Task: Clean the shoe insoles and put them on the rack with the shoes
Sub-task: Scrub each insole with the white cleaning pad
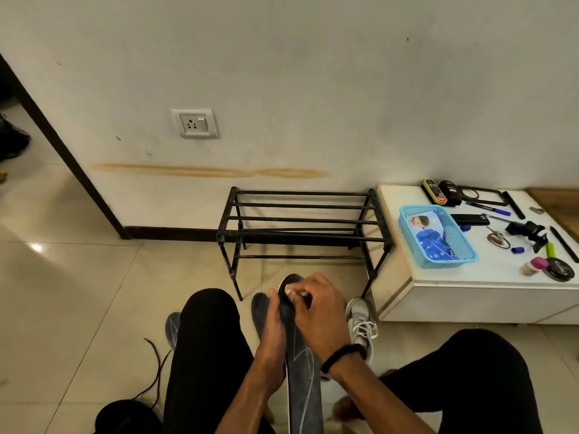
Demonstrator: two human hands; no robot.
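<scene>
A: Insole (302, 368), dark: where?
B: Gripped in my left hand (273, 330), above the floor before the rack (300, 228).
A: Right hand (316, 311)?
B: Pinching a white wipe (289, 290) against its toe.

Honestly not much readable here. The round black tin (561, 270) at the right edge of the frame, on the white cabinet (488, 286), has white lettering across its lid, but it's too blurry to make out. The packet (434, 238) in the blue basket (407, 233) shows print too small to read.
</scene>
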